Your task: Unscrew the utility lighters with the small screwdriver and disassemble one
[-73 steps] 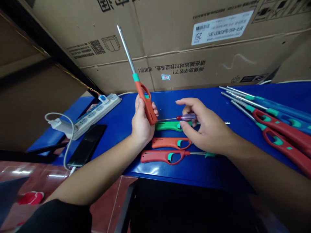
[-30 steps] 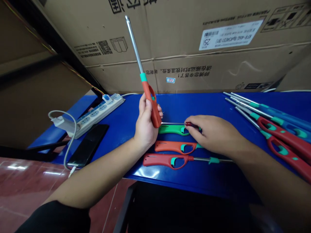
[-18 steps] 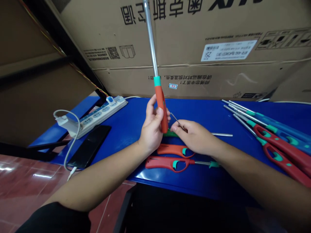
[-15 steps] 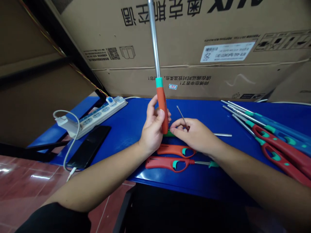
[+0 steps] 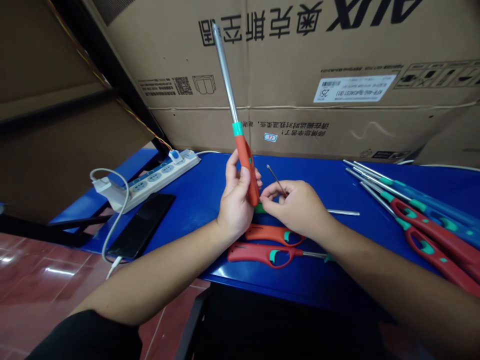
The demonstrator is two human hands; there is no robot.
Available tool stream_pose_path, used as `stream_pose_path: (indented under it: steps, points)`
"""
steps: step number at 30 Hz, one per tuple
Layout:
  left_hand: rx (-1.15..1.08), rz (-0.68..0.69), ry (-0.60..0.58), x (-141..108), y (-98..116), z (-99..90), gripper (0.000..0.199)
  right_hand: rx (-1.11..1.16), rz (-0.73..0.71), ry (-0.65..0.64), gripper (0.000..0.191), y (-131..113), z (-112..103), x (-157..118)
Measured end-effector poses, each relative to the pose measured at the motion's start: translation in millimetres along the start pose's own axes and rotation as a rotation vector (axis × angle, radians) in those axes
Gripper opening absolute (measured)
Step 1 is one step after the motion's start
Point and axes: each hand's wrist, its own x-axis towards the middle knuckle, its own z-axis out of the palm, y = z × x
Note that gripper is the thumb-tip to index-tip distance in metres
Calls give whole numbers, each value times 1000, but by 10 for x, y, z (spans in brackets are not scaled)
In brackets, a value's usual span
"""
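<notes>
On the blue bench (image 5: 307, 172), the left hand (image 5: 235, 207) was closed around a red lighter (image 5: 245, 162), held tilted upright, while the right hand (image 5: 294, 207) pinched a thin metal shaft (image 5: 275, 178) just beside the lighter's lower end.

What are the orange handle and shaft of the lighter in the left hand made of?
The handle looks like moulded plastic, smooth with a soft sheen. The shaft looks like metal, perhaps steel, from its bright silvery gleam.
</notes>
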Motion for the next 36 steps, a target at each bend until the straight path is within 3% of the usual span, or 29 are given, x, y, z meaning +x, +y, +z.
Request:
stream_pose_path:
  steps: [6,11,15,18,21,24,26,29,36]
  points:
    - [-18,-36,27,10,10,-2,37,-82,-136,13,8,31,53,12]
    - [-33,-192,1,38,56,9,33,-413,-594,-66,10,135,-57,63]
    - [-37,-339,-2,76,47,-10,29,-781,-991,-206,27,144,-218,114]
    - [-51,-395,64,109,33,-27,24,-869,-1084,-270,35,120,-265,141]
    - [-57,-362,125,138,39,-36,20,-684,-876,-191,25,120,-209,151]
    - [-47,-277,121,151,52,-39,20,-341,-420,-95,22,123,-94,141]
    - [-38,-209,103,142,51,-39,22,-187,-201,-134,31,113,-12,126]
    - [31,-108,88,97,29,-41,29,-67,-108,-211,33,76,103,91]
    - [202,131,155,-22,17,-35,37,-43,-99,-118,26,-83,235,-13]
